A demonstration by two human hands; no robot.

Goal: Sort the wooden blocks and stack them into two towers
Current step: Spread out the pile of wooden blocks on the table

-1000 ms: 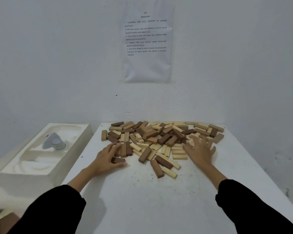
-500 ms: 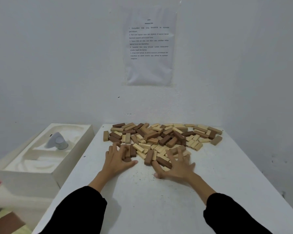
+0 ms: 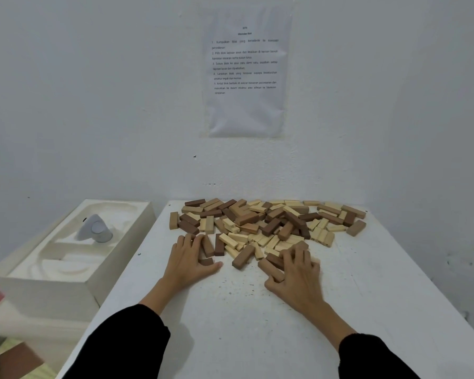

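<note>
A loose heap of wooden blocks (image 3: 268, 222), dark brown, mid brown and pale, lies flat across the far half of the white table (image 3: 230, 324). My left hand (image 3: 188, 262) rests palm down at the heap's near left edge, fingers spread over a few dark blocks (image 3: 212, 246). My right hand (image 3: 296, 274) lies at the near right edge, fingers curled over a mid-brown block (image 3: 268, 268) and a darker one behind it. No tower stands anywhere.
A white foam box (image 3: 66, 258) holding a grey object (image 3: 95, 228) sits left of the table, slightly lower. The white wall with a printed sheet (image 3: 245, 72) rises right behind the blocks. The table's right edge runs diagonally at the right.
My right hand came from the heap's right side to its near middle and has curled onto brown blocks. My left hand has barely shifted.
</note>
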